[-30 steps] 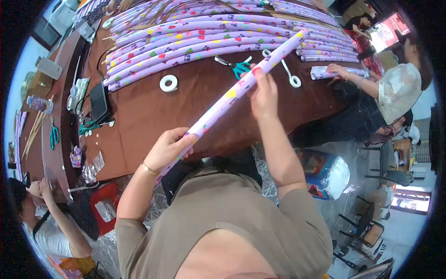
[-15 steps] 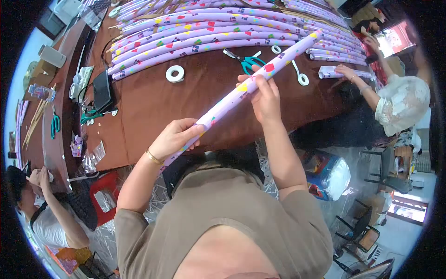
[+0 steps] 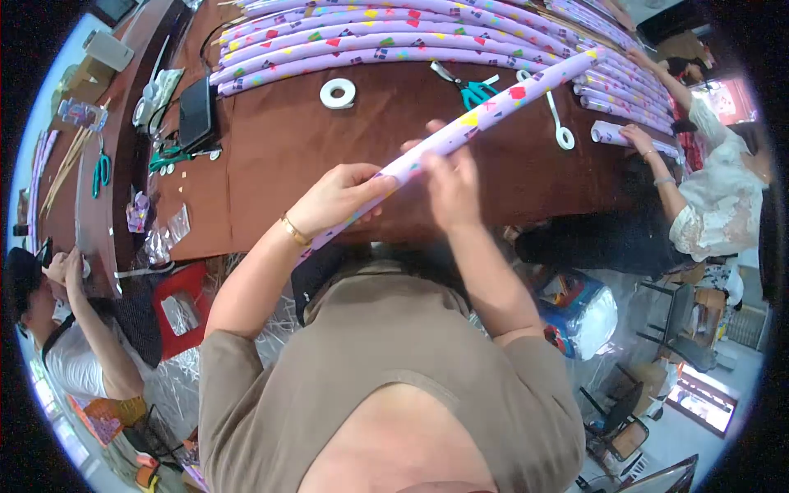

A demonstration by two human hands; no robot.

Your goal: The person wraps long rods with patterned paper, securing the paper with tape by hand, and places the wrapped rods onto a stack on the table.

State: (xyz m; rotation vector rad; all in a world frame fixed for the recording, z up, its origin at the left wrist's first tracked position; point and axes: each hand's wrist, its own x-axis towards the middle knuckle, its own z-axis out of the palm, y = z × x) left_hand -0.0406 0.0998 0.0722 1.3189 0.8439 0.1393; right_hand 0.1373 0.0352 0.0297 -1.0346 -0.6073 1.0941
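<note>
A long lilac roll of patterned wrapping paper (image 3: pixel 493 108) slants across the front of me, its far end up at the right over the table. My left hand (image 3: pixel 349 197) is closed round its lower part, thumb on top. Further up, my right hand (image 3: pixel 450 177) wraps the roll near its middle, fingers behind it and thumb on the near side, a little smeared by motion. Beyond the roll lie teal-handled scissors (image 3: pixel 477 93) and a roll of white tape (image 3: pixel 337 94). Another white tape roll (image 3: pixel 564 138) has a strip pulled out.
Several similar lilac rolls (image 3: pixel 370 56) lie across the back of the brown table (image 3: pixel 279 156). A black device (image 3: pixel 197 113) stands at the left. One co-worker's hand (image 3: pixel 637 138) rests on a roll at the right; another person (image 3: pixel 90 345) sits at left by a red stool (image 3: pixel 182 308).
My right hand has slid down the paper roll towards my left hand, which keeps its hold. The whole view has shifted slightly. The co-worker at the right has leaned forward, with an arm reaching farther.
</note>
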